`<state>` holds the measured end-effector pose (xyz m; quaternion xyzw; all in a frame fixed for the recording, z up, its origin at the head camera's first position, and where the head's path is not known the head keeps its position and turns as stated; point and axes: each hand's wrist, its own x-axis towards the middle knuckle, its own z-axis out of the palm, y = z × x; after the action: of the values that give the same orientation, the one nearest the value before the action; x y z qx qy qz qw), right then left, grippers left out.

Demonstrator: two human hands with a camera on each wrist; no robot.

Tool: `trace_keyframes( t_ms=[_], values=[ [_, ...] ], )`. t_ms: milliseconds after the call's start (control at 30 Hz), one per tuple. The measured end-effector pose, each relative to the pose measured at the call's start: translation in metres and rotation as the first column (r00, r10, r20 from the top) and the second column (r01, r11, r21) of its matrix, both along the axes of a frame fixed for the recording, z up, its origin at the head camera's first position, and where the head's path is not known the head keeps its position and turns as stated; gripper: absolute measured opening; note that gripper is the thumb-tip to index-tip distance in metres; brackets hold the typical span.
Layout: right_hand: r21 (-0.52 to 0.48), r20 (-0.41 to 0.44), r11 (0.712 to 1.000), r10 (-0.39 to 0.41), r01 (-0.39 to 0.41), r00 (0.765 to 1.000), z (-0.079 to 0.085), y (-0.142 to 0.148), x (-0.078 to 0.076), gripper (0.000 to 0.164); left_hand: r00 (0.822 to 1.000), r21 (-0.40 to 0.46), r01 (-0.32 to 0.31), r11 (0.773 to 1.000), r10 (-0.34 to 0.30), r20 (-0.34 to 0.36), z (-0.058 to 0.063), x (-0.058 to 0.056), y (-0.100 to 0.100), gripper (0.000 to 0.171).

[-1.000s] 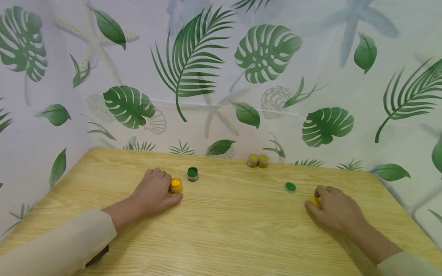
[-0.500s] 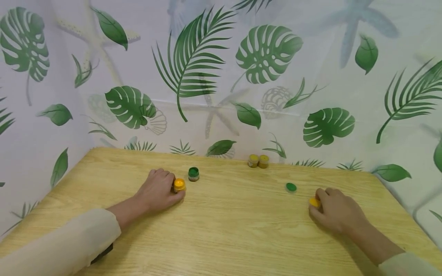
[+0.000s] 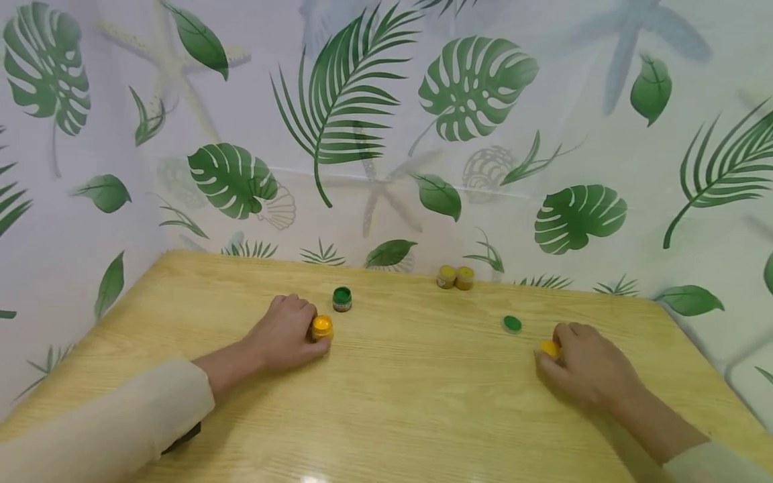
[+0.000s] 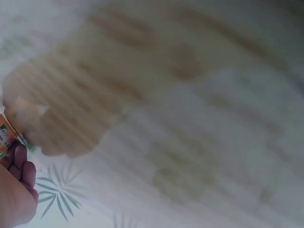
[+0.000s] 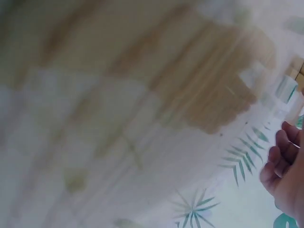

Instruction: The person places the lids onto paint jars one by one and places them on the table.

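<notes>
My left hand (image 3: 284, 333) grips a small jar of orange-yellow paint (image 3: 323, 327) by its side; its top is uncovered and the paint shows. In the left wrist view the jar's printed label (image 4: 4, 136) shows beside the curled fingers at the left edge. Just behind it stands an uncovered jar of green paint (image 3: 342, 300). On the right side of the table, my right hand (image 3: 594, 362) pinches a yellow jar lid (image 3: 549, 349) between thumb and fingers, low over the wood; whether it touches is unclear. A green lid (image 3: 512, 325) lies to its left.
Two dull-yellow capped jars (image 3: 455, 278) stand side by side at the back edge of the wood-grain table (image 3: 410, 389). A leaf-printed cloth (image 3: 374, 134) rises right behind the table. Both wrist views are largely filled by blurred surfaces.
My left hand has slid a little to the right with the orange-yellow jar, nearer the green paint jar. My right hand has barely moved, still pinching the yellow lid. The head view shifted slightly.
</notes>
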<state>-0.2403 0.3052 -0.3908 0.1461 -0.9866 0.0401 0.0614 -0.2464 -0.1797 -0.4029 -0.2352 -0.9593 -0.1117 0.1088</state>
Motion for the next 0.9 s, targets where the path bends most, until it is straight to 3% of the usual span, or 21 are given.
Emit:
trace_keyframes(
  t_ms=[267,500,667,900],
  values=[
    [-0.010,-0.005,0.999,0.044,-0.044,0.999,0.006,-0.019,0.004,0.027,0.999,0.012,0.046,0.999,-0.045,-0.016,-0.001,0.007,0.014,0.028],
    [-0.040,-0.003,0.996,0.081,-0.081,0.997,0.007,-0.047,0.008,0.024,0.994,0.013,0.104,0.994,-0.104,-0.030,0.001,0.011,0.042,0.029],
    [-0.039,-0.030,0.990,0.132,-0.133,0.991,0.009,-0.065,0.011,0.024,0.983,-0.014,0.159,0.987,-0.160,-0.086,0.007,0.013,0.064,0.029],
    [-0.034,-0.074,0.978,0.204,-0.206,0.976,0.012,-0.089,0.015,0.024,0.976,-0.017,0.204,0.979,-0.205,-0.069,0.017,0.018,0.090,0.030]
  ],
)
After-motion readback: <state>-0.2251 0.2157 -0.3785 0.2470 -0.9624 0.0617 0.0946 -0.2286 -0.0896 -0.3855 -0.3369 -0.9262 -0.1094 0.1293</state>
